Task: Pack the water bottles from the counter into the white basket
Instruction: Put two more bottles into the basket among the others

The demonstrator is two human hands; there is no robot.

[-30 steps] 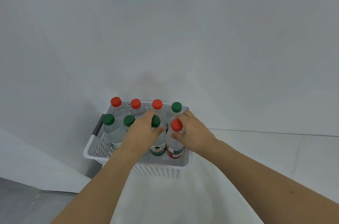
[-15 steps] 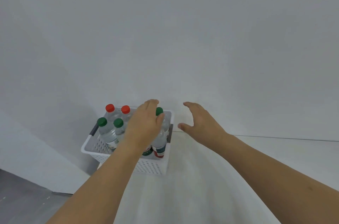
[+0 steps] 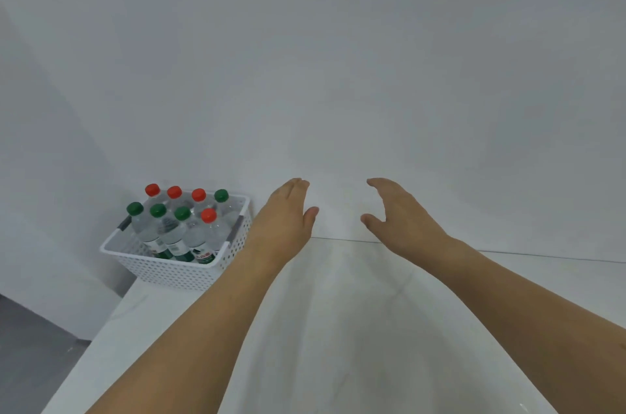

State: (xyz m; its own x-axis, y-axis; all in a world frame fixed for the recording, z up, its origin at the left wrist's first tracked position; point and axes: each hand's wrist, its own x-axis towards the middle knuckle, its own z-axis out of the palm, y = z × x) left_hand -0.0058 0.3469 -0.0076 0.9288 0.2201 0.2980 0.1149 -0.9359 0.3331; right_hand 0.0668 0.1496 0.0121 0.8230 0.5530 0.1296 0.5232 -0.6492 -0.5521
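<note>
The white basket (image 3: 176,269) sits at the left end of the counter (image 3: 338,329), close against the wall (image 3: 338,57). Eight water bottles (image 3: 176,230) stand upright inside it in two rows: four red caps and four green caps are visible. No bottle is visible on the bare counter surface.

The left hand (image 3: 284,213) hovers just to the right of the basket, fingers extended and apart, holding nothing. The right hand (image 3: 396,213) is further right, well apart from the basket, thumb and fingers spread, also holding nothing. Neither hand touches a bottle or the basket.

Assessment: packing appears complete, or nearly so, as far as this view extends.

Hazards from this position:
- The left forearm (image 3: 210,329) lies near the basket's right wall. A sideways sweep could push the basket toward the counter's left edge, where it could tip off.
- The bottles are tall and fit closely. A knock to the caps could tilt one against its neighbours.
- Any bottle outside the view would go unpacked.
</note>
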